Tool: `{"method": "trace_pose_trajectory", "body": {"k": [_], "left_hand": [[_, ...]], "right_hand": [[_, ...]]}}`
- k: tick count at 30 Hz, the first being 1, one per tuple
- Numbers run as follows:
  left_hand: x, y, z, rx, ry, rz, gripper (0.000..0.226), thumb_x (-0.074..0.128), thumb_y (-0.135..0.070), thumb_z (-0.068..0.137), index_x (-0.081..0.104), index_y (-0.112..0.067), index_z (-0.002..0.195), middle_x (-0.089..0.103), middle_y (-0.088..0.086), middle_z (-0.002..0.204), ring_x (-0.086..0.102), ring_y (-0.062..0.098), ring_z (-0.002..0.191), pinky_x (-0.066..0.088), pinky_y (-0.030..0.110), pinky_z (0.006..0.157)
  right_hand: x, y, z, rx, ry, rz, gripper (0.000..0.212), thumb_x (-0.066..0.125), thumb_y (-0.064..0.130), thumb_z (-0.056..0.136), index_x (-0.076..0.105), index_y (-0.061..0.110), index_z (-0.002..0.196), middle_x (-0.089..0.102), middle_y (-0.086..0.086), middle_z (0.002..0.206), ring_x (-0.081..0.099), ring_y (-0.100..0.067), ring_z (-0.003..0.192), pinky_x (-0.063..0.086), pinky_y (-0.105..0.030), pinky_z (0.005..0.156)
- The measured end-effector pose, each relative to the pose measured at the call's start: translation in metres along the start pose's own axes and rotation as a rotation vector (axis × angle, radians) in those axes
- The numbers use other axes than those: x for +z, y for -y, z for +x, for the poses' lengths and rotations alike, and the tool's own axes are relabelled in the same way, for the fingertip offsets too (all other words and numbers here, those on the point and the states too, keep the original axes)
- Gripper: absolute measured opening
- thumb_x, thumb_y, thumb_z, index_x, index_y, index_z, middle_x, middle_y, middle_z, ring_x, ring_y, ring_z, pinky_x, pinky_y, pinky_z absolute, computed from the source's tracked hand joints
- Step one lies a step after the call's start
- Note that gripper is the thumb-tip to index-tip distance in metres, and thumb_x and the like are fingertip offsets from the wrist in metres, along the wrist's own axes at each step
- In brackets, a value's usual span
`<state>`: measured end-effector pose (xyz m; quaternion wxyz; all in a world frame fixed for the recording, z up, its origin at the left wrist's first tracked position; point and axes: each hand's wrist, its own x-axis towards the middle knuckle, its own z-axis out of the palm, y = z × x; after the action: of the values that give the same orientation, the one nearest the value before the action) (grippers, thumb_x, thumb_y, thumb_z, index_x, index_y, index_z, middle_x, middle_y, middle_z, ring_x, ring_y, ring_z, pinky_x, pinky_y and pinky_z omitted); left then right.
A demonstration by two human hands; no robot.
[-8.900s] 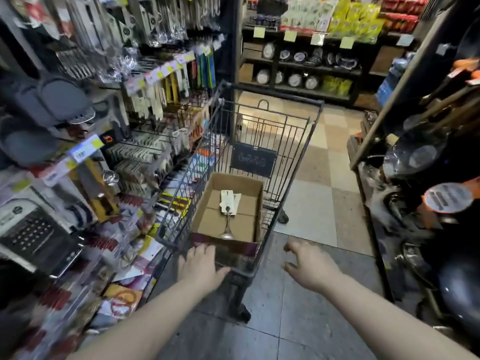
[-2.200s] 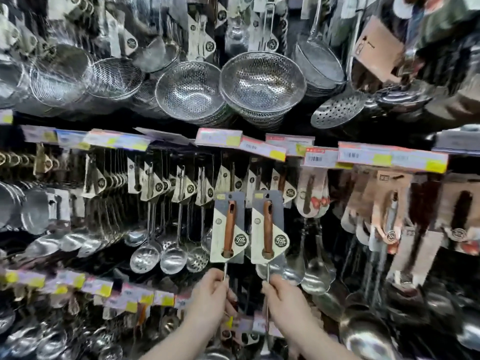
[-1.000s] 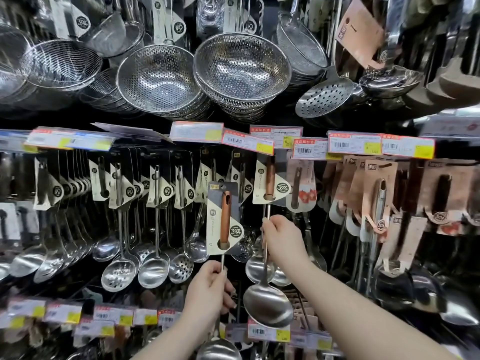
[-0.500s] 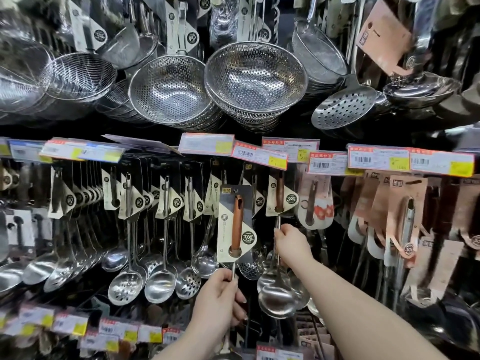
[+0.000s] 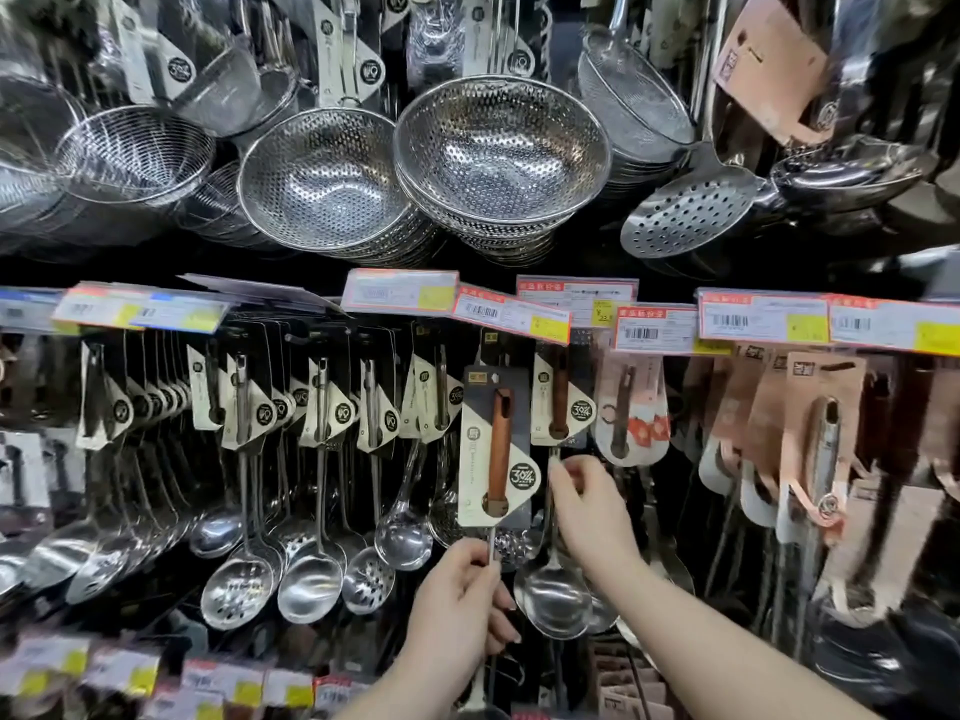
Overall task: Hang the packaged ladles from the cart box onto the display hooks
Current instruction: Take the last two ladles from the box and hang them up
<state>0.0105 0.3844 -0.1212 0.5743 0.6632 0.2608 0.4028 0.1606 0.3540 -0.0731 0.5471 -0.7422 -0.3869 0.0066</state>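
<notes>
- Fingers (image 5: 483, 563) of the left hand (image 5: 460, 605) are curled around the thin metal stem of a packaged ladle (image 5: 496, 444), just under its card, and hold it upright.
- This ladle has a wooden handle fixed on a grey and cream card. The card is in front of the display, below the price tags (image 5: 511, 315); whether its top is on a hook I cannot tell.
- Its bowl is hidden under the left hand.
- Right hand (image 5: 592, 511) is just beside, to the right and a little higher. Its fingers (image 5: 576, 467) are bent at the stem of a second ladle (image 5: 558, 402), and the thumb tip is at the stem. If they really pinch it or only touch it, I cannot tell.
- The second ladle hangs among the other carded tools under the price tags, and its shiny bowl (image 5: 557, 602) is below the right wrist, between the two arms.
- To the left, a row of hanging spoons (image 5: 311, 579), some with holes, is near the left hand.
- Above the tags hang metal strainer bowls (image 5: 501, 142) and a flat skimmer (image 5: 685, 215).
</notes>
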Motion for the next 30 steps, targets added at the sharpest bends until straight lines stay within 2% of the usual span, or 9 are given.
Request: {"method": "trace_pose_trajectory", "body": {"k": [2, 4, 7, 9, 12, 16, 22, 26, 30], "left_hand": [[0.008, -0.001, -0.001, -0.012, 0.026, -0.01, 0.015, 0.046, -0.009, 0.094, 0.057, -0.019, 0.088, 0.059, 0.002, 0.058, 0.056, 0.016, 0.041, 0.042, 0.023, 0.037], [0.017, -0.003, -0.002, -0.012, 0.061, -0.012, 0.017, 0.046, -0.01, 0.093, 0.057, -0.02, 0.086, 0.058, 0.001, 0.057, 0.056, 0.016, 0.042, 0.042, 0.023, 0.038], [0.029, -0.01, -0.005, 0.006, 0.119, -0.035, 0.016, 0.046, -0.009, 0.094, 0.056, -0.017, 0.084, 0.058, -0.002, 0.051, 0.056, 0.015, 0.042, 0.043, 0.024, 0.04], [0.035, -0.015, -0.008, 0.007, 0.145, -0.065, 0.014, 0.048, -0.011, 0.093, 0.057, -0.015, 0.084, 0.06, -0.001, 0.051, 0.058, 0.015, 0.044, 0.045, 0.023, 0.042], [0.038, -0.017, -0.014, 0.024, 0.189, -0.03, 0.012, 0.051, -0.015, 0.092, 0.059, -0.014, 0.084, 0.062, -0.002, 0.05, 0.06, 0.012, 0.045, 0.044, 0.021, 0.045], [0.038, -0.018, -0.02, 0.043, 0.219, -0.001, 0.013, 0.05, -0.017, 0.093, 0.06, -0.017, 0.084, 0.064, -0.001, 0.051, 0.059, 0.015, 0.045, 0.038, 0.02, 0.039], [0.033, -0.025, -0.02, 0.105, 0.194, 0.009, 0.018, 0.051, -0.016, 0.092, 0.061, -0.024, 0.079, 0.063, -0.002, 0.051, 0.058, 0.017, 0.044, 0.039, 0.017, 0.038], [0.032, -0.024, -0.023, 0.139, 0.17, 0.007, 0.021, 0.052, -0.015, 0.092, 0.062, -0.026, 0.077, 0.062, -0.002, 0.051, 0.057, 0.015, 0.043, 0.041, 0.016, 0.041], [0.032, -0.029, -0.017, 0.132, 0.167, 0.005, 0.018, 0.051, -0.016, 0.092, 0.063, -0.024, 0.081, 0.061, -0.002, 0.052, 0.056, 0.015, 0.043, 0.041, 0.02, 0.042]], "right_hand": [[-0.004, 0.012, -0.021, 0.134, 0.207, 0.345, 0.044, 0.039, 0.058, 0.088, 0.059, 0.02, 0.095, 0.067, 0.001, 0.101, 0.064, -0.018, 0.092, 0.052, -0.037, 0.083], [-0.006, 0.019, -0.037, 0.191, 0.323, 0.46, 0.044, 0.053, 0.054, 0.084, 0.062, 0.012, 0.094, 0.072, -0.007, 0.095, 0.069, -0.025, 0.088, 0.054, -0.043, 0.084], [-0.015, 0.022, -0.048, 0.121, 0.194, 0.418, 0.025, 0.067, 0.03, 0.081, 0.058, 0.009, 0.09, 0.07, -0.016, 0.095, 0.069, -0.031, 0.086, 0.056, -0.045, 0.075], [-0.023, 0.022, -0.049, 0.091, 0.137, 0.481, 0.013, 0.064, 0.023, 0.085, 0.057, 0.013, 0.085, 0.07, -0.009, 0.084, 0.067, -0.022, 0.074, 0.052, -0.035, 0.063], [-0.034, 0.027, -0.047, 0.044, 0.106, 0.586, 0.002, 0.06, 0.017, 0.089, 0.059, 0.017, 0.087, 0.069, 0.003, 0.075, 0.067, -0.012, 0.068, 0.053, -0.026, 0.06], [-0.04, 0.035, -0.044, 0.0, 0.108, 0.57, 0.008, 0.059, 0.02, 0.089, 0.058, 0.023, 0.081, 0.07, 0.005, 0.074, 0.068, -0.007, 0.066, 0.053, -0.021, 0.058], [-0.037, 0.042, -0.043, -0.031, 0.123, 0.624, 0.002, 0.057, 0.019, 0.09, 0.059, 0.017, 0.091, 0.069, 0.0, 0.081, 0.066, -0.003, 0.06, 0.048, -0.013, 0.051], [-0.035, 0.042, -0.046, -0.049, 0.129, 0.662, 0.007, 0.057, 0.019, 0.09, 0.059, 0.015, 0.096, 0.068, 0.003, 0.08, 0.066, -0.003, 0.06, 0.047, -0.012, 0.05], [-0.036, 0.049, -0.04, -0.043, 0.121, 0.659, 0.008, 0.057, 0.021, 0.09, 0.058, 0.014, 0.095, 0.065, -0.002, 0.074, 0.062, -0.005, 0.054, 0.045, -0.014, 0.046]]}}
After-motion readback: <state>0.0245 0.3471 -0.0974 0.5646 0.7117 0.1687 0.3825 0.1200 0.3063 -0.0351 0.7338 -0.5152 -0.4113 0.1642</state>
